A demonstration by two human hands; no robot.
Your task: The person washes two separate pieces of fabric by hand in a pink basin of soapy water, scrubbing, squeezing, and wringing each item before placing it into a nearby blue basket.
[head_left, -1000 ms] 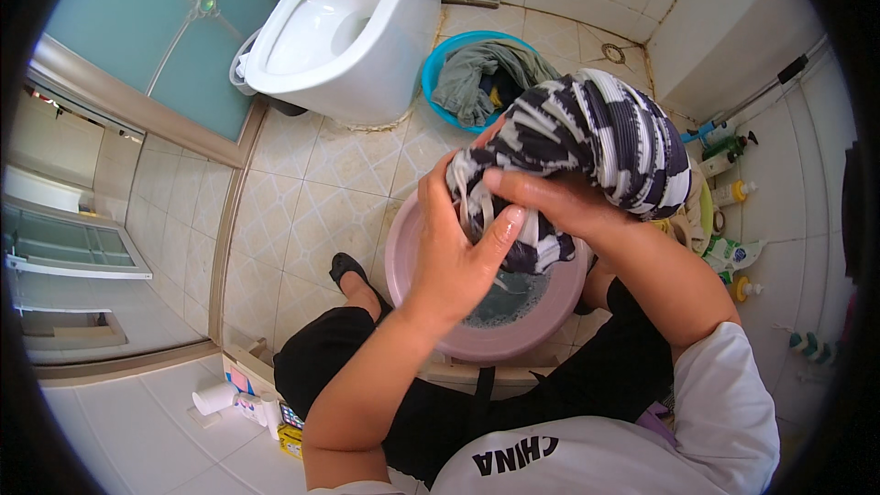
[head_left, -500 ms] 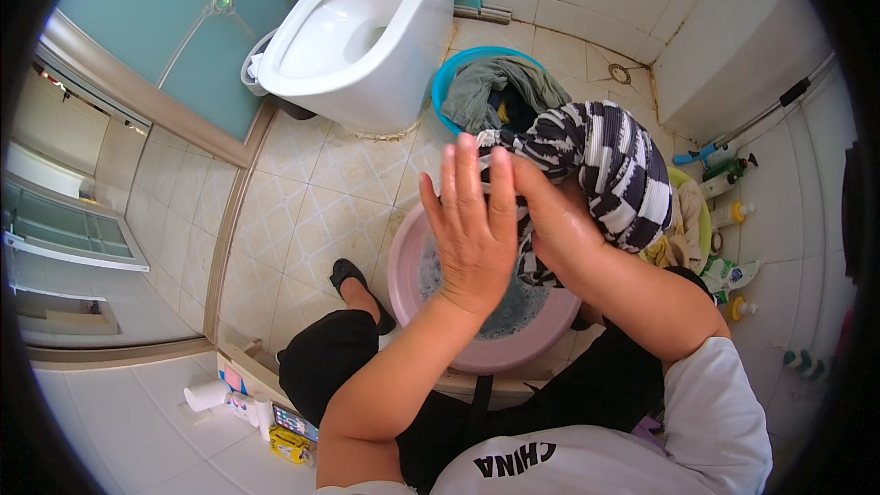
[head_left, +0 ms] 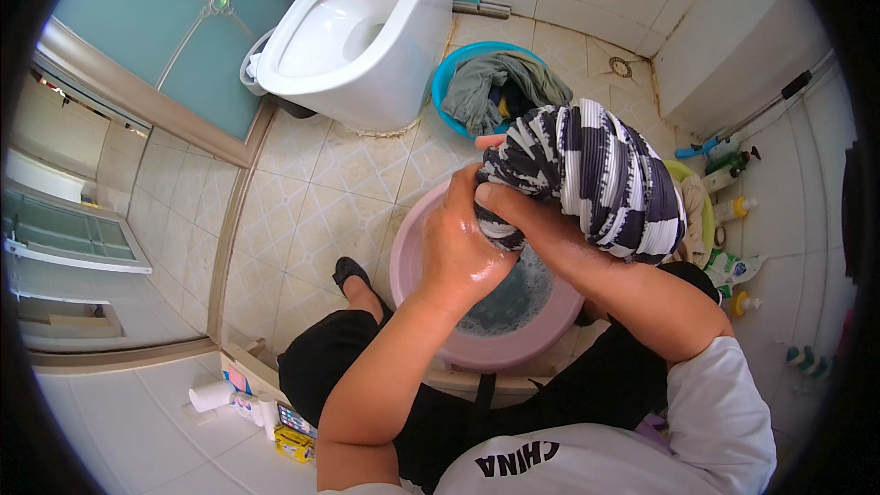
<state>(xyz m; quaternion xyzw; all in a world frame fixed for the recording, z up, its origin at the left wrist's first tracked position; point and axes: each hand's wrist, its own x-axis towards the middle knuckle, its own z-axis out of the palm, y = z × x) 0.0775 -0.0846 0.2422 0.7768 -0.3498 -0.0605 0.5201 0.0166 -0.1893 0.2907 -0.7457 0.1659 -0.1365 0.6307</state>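
A black-and-white patterned pleated garment (head_left: pixel 616 179) is bunched and twisted over my right forearm, above a pink basin (head_left: pixel 408 261) of sudsy grey water (head_left: pixel 509 302). My left hand (head_left: pixel 463 243) is wet and closed around the lower, gathered end of the cloth. My right hand (head_left: pixel 513 206) grips the same end beside it, thumb showing on top; its other fingers are mostly hidden by the cloth and my left hand. The basin stands on the floor between my legs.
Beyond the pink basin stands a blue basin (head_left: pixel 442 92) with grey-green clothes (head_left: pixel 504 92). A white toilet (head_left: pixel 385 82) is at the far left of it. Along the right wall are a yellow-green basin (head_left: pixel 704 220) with clothes and several bottles (head_left: pixel 731 210).
My left hand, flat with fingers stretched beside the cloth before, has closed around its gathered end. The garment on my right arm has shifted slightly right and bulges more.
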